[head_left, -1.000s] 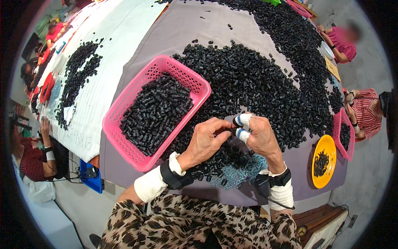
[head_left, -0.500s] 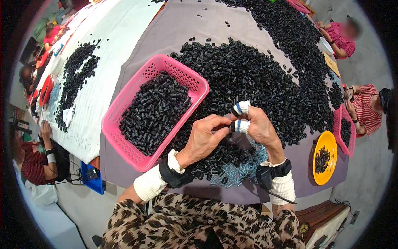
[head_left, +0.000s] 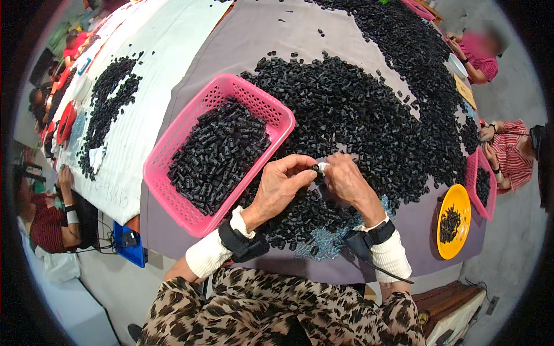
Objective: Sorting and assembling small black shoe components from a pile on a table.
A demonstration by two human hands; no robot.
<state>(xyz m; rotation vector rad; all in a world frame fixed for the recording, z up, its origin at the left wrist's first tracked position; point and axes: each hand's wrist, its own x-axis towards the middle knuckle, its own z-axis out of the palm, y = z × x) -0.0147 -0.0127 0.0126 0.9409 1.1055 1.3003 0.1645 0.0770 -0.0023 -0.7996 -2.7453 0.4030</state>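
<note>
My left hand [head_left: 281, 187] pinches a small black plastic piece [head_left: 315, 168] between thumb and forefinger, over the heap. Against that piece, my right hand [head_left: 350, 183] has its fingers curled in, with a bit of white finger cover [head_left: 322, 166] showing; whatever else its fingertips grip is hidden. Around and beyond both hands spreads a large heap of black plastic pieces [head_left: 369, 124]. To the left, a pink perforated basket [head_left: 278, 115] holds many longer black pieces [head_left: 216, 155]. Small pale blue clear bits [head_left: 323, 242] lie near the table edge, below my right hand.
A yellow plate [head_left: 460, 196] with small dark bits stands at the right edge, beside another pink basket [head_left: 486, 207]. More black pieces [head_left: 109, 98] lie on the white sheet [head_left: 173, 52] at left. Other people sit around the table. A cable [head_left: 384, 271] hangs from my right wrist strap.
My right hand has turned over and curled its fingers inward, so its striped finger covers are mostly hidden. My left hand stays nearly in place, and the small black piece now shows at its fingertips.
</note>
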